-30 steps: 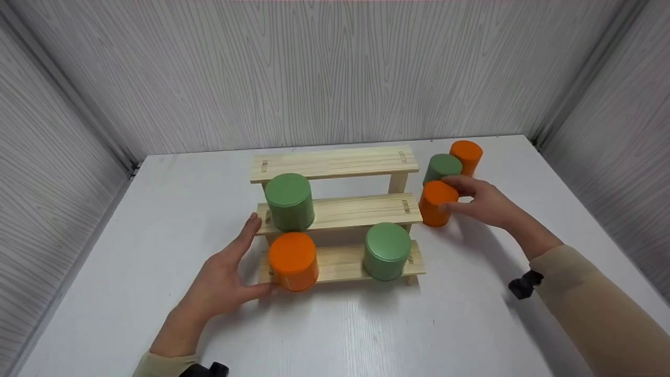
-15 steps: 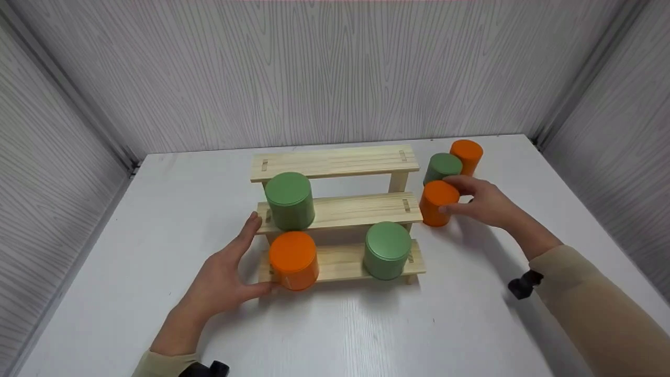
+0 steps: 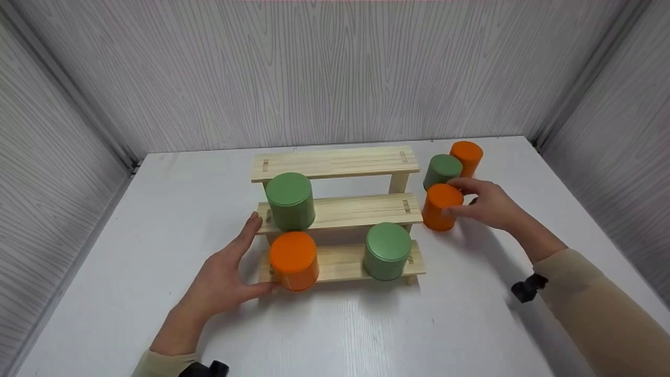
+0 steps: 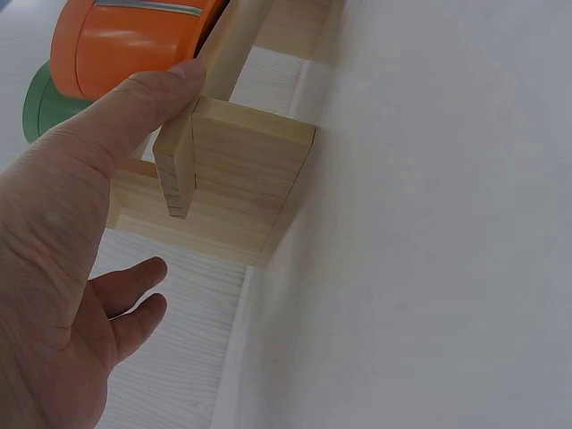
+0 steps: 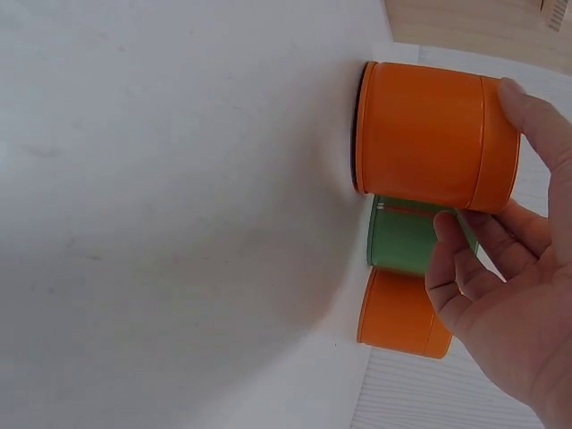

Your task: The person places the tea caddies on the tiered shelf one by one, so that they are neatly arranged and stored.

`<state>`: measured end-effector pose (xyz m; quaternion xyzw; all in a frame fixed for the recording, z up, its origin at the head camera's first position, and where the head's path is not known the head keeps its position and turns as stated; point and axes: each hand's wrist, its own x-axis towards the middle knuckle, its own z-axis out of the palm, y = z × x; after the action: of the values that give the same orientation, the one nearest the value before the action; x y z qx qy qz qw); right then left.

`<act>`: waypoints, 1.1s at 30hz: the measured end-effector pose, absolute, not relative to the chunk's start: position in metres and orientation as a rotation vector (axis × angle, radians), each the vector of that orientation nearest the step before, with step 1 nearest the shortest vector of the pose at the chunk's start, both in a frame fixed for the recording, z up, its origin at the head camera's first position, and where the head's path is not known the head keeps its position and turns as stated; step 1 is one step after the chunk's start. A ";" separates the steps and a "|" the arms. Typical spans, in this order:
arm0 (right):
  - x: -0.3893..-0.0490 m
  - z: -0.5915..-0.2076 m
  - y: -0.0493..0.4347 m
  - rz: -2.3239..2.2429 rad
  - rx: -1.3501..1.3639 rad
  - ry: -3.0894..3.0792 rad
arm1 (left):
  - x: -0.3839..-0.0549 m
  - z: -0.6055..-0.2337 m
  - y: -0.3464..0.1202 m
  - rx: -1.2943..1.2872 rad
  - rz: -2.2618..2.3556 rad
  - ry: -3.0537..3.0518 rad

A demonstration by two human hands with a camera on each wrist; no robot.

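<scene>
In the head view my right hand (image 3: pixel 487 204) pinches an orange canister (image 3: pixel 443 207) by its lid end, thumb in front and fingers behind. The canister stands upright close to the right end of a three-step wooden rack (image 3: pixel 361 211). My left hand (image 3: pixel 217 280) lies spread at the rack's left end. Its thumb (image 4: pixel 147 100) touches the lowest step beside another orange canister (image 3: pixel 294 261), and its fingers extend up toward the middle step. A green canister (image 3: pixel 290 201) stands on the middle step at left, a second green canister (image 3: pixel 387 251) on the lowest step at right.
Behind the held canister, a smaller-looking green canister (image 3: pixel 444 168) and an orange canister (image 3: pixel 467 156) stand on the white table (image 3: pixel 335 335). A grey wood-grain wall (image 3: pixel 335 73) closes off the back, with further panels at both sides.
My right hand and the orange canister in it have shifted slightly right and toward me, away from the rack. The left hand and the rack stay where they were.
</scene>
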<state>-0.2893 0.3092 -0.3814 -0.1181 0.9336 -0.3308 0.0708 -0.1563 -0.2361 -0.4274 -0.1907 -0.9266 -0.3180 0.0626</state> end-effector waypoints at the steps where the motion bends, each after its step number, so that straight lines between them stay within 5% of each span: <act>1: -0.288 -0.380 0.310 -0.994 -0.364 2.814 | -0.156 -0.427 -0.236 -0.573 -0.966 -2.803; 33: -0.217 -0.278 0.311 -1.070 -0.668 3.061 | -0.157 -0.427 -0.236 -0.562 -0.976 -2.829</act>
<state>-0.2167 0.3106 -0.2783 -0.2010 0.9213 -0.3220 -0.0845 -0.1568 -0.2363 -0.4275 -0.1843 -0.9280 -0.3201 0.0482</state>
